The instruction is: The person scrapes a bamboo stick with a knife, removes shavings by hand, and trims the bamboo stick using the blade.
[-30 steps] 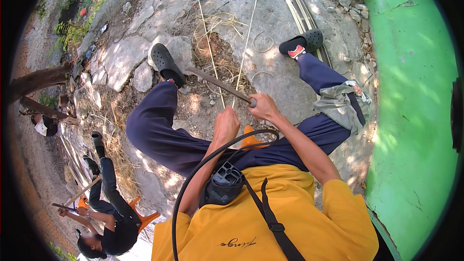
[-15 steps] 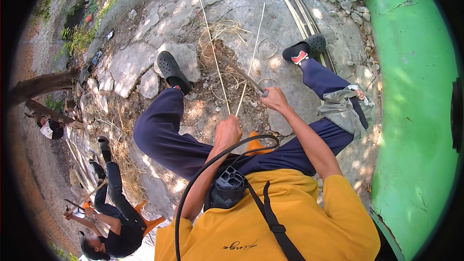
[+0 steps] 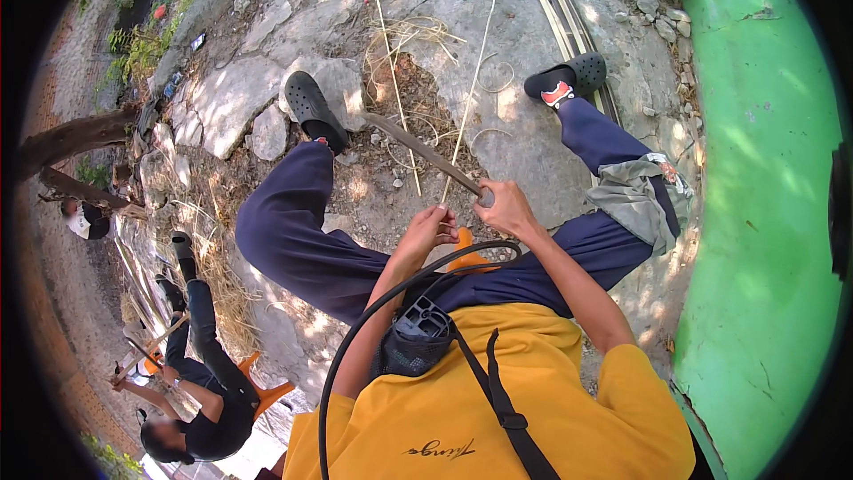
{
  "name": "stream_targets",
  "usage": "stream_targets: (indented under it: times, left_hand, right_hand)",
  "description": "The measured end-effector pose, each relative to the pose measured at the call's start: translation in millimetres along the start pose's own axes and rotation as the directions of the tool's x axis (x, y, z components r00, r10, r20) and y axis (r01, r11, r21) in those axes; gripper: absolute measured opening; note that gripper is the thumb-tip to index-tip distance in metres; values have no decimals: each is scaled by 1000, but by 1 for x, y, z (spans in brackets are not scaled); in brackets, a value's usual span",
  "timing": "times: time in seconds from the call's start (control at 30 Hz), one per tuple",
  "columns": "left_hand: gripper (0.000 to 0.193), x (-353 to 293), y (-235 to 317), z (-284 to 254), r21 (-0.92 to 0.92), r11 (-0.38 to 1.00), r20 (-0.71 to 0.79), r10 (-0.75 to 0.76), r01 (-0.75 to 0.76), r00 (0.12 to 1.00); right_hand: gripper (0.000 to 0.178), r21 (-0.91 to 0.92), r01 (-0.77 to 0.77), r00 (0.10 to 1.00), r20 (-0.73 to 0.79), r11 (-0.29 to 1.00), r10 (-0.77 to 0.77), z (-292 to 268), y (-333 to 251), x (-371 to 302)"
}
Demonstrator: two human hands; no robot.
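My left hand pinches the near end of a thin pale strip, which looks like split bamboo, between thumb and fingers. The strip runs away from me over the ground. Wrapped round the handle of a long knife, my right hand sits just right of the left one. The knife's blade points to the far left and crosses the held strip. A second thin strip lies to the left, its near end just short of my left hand and apart from it. The handle is mostly covered by my fingers.
Curled shavings lie between my feet on broken concrete. Longer, wider strips rest by my right shoe. A green wall stands at right. Another person sits at lower left, holding a tool. A black cable loops over my lap.
The left strip's near end has come out of my left hand, which keeps the right strip. Its fingers have loosened into a pinch. The knife has shifted nearer and to the left across the strip.
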State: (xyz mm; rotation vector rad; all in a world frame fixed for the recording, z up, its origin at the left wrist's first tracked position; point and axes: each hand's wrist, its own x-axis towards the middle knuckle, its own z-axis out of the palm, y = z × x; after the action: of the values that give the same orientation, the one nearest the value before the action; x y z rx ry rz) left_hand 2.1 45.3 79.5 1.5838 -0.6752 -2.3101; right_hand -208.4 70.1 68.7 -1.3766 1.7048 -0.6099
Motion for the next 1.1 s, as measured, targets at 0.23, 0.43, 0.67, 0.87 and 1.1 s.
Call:
stream_targets:
  times: [0.23, 0.43, 0.67, 0.87, 1.1]
  left_hand:
    - [28, 11, 2, -1, -20, 1000, 19, -10, 10, 1000]
    - [29, 23, -5, -2, 128, 992, -56, 22, -14, 998]
    - [34, 36, -20, 1, 741, 630, -161, 503, -232, 849]
    - [33, 31, -14, -3, 790, 593, -194, 483, -156, 854]
    - [31, 26, -7, -5, 808, 571, -205, 501, -143, 841]
  right_hand:
    - [36, -103, -19, 992, 123, 995, 31, 7, -1, -4]
    - [36, -160, -51, 980, 184, 986, 81, 12, -4, -4]
    - [32, -149, -51, 989, 130, 988, 71, 26, 1, 1]
    - [29, -131, -89, 988, 114, 987, 105, 37, -8, 8]
    - [28, -141, -111, 987, 103, 984, 126, 42, -15, 12]
